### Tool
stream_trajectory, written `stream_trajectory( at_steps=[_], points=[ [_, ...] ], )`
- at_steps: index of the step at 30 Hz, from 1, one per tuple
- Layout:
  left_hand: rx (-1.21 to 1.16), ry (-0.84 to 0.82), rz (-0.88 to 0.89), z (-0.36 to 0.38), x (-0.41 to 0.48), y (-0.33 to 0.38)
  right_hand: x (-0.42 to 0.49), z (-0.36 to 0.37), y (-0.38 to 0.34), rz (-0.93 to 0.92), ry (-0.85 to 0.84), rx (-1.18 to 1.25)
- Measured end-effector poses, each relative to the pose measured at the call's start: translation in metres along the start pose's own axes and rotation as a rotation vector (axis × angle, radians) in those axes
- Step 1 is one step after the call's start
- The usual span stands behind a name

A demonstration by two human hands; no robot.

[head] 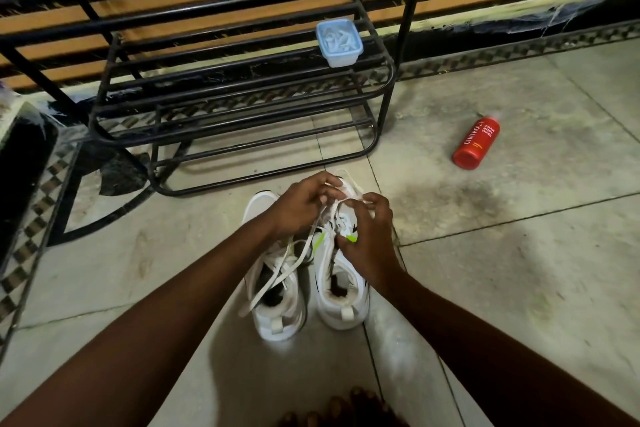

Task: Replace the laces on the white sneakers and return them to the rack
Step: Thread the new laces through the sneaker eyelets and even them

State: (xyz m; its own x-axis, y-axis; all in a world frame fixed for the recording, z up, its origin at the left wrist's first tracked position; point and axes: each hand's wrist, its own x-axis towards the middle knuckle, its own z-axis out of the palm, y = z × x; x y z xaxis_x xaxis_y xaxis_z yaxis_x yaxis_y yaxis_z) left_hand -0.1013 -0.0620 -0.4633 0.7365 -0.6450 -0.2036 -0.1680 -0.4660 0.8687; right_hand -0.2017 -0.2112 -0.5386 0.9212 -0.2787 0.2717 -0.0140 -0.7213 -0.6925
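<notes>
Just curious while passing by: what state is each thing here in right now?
Left sneaker, upright on the floor.
Right sneaker, upright, being laced.
Lace, loose, trailing over the left sneaker.
Left hand, pinching the lace.
Right hand, pinching the lace.
Rack, standing, no sneakers on it.
Tub, upright on the rack.
Bottle, lying on its side.

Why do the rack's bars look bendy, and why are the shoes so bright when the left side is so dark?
Head view: the wide lens bows the rack bars toward the edges; light falls on the sneakers and the floor around them and fades at the left edge; the left hand and right hand, pinching the laces, look slightly soft.
</notes>
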Motion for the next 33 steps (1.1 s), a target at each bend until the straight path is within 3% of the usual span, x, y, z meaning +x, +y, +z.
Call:
stream_trajectory(
  at_steps=[4, 8, 11, 16, 18, 21, 24, 26, 27, 28, 30, 33],
  points=[
    [0.378, 0.184, 0.025, 0.001, -0.010, 0.005, -0.002, 0.000, -0.001, 0.018, 0.013, -0.023],
    [0.499, 0.053, 0.017, -0.005, -0.024, 0.007, -0.002, 0.002, 0.002, 0.012, 0.012, -0.022],
    [0.724, -0.012, 0.026, 0.000, -0.031, 0.012, -0.002, 0.003, 0.002, 0.012, 0.018, -0.038],
    [0.831, 0.166, 0.135, 0.006, -0.034, 0.011, -0.004, 0.003, 0.001, 0.049, 0.002, -0.120],
    [0.656, 0.296, 0.187, 0.002, -0.037, 0.011, -0.005, 0.002, -0.001, 0.080, -0.012, -0.158],
    [0.169, 0.452, 0.224, -0.006, -0.044, 0.018, -0.005, 0.002, -0.001, 0.105, -0.027, -0.164],
    [-0.431, 0.494, 0.073, -0.011, -0.047, 0.039, -0.005, 0.002, -0.001, 0.122, -0.040, -0.166],
    [-0.660, 0.519, 0.008, -0.021, -0.048, 0.046, -0.006, 0.002, -0.003, 0.132, -0.036, -0.168],
    [-0.583, 0.522, 0.032, -0.030, -0.048, 0.043, -0.006, 0.002, -0.003, 0.134, -0.034, -0.173],
    [-0.336, 0.495, 0.107, -0.040, -0.047, 0.036, -0.006, 0.002, -0.004, 0.135, -0.033, -0.177],
    [0.317, 0.282, 0.273, -0.053, -0.048, 0.021, -0.006, 0.002, -0.004, 0.137, -0.039, -0.183],
    [1.055, 0.020, 0.298, -0.047, -0.046, 0.005, -0.006, 0.002, -0.003, 0.153, -0.057, -0.193]
  ],
)
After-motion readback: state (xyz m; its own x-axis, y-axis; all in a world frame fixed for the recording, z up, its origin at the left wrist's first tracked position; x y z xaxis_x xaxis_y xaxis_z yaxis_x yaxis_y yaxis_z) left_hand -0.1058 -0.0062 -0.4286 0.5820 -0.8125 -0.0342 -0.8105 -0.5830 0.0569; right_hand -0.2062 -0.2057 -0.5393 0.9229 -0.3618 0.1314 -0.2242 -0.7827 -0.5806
